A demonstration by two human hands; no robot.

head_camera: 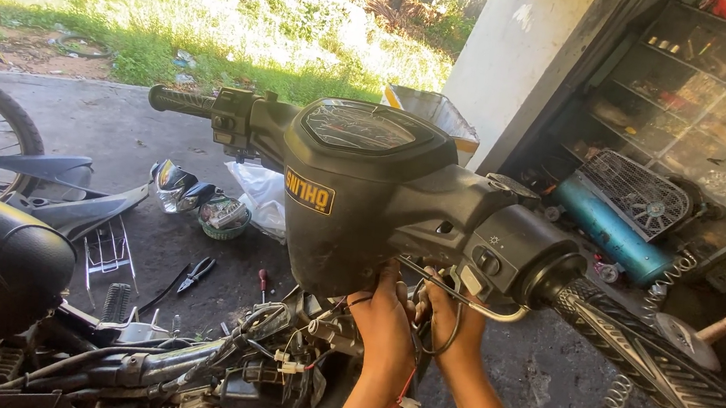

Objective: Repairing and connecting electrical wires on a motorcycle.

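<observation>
- You are working both hands up under the handlebar cover [364,195] of a stripped motorbike, at the cluster of wires [423,316] beneath it.
- Your left hand [385,311] is reaching up behind the cover's lower edge; its fingers are hidden there, so I cannot tell how far they are closed or what they hold.
- Your right hand [451,328] is sitting just beside it, fingers curled around the wires and a thin cable below the brake lever [496,312].
- A red wire [391,399] is trailing down between your forearms.
- Judgement: you are sorting the wiring under the cover. The next move is calling for a careful feel, without tugging.
- Pliers [196,273] and a screwdriver [264,284] are lying on the floor [117,121], well apart from you.
</observation>
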